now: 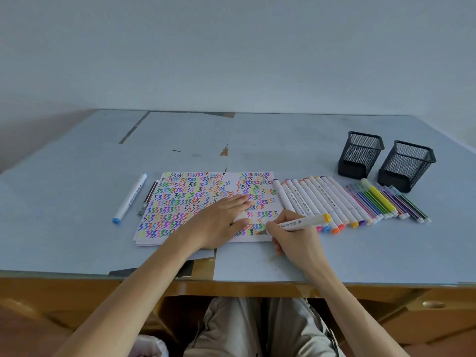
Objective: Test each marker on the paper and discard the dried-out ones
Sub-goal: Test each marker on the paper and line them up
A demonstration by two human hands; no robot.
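A white paper (pixel 180 202) covered with rows of coloured squiggles lies on the blue table (pixel 77 202). My left hand (pixel 221 222) rests flat on it, fingers straight, holding the sheet down. My right hand (pixel 293 240) grips a white marker with a yellow end cap (pixel 304 222). Its tip touches the paper's lower right part beside a fresh orange mark. To the right of the paper lies a row of thick white markers (pixel 316 202), then a row of thin coloured pens (pixel 381 202).
Two black mesh holders (pixel 360 155) (pixel 407 164) stand behind the pens at the right. A blue-capped marker (pixel 130 198) and a thin brown pen (pixel 148 198) lie left of the paper. Something pale, like a bag (pixel 149 346), shows under the table's front edge.
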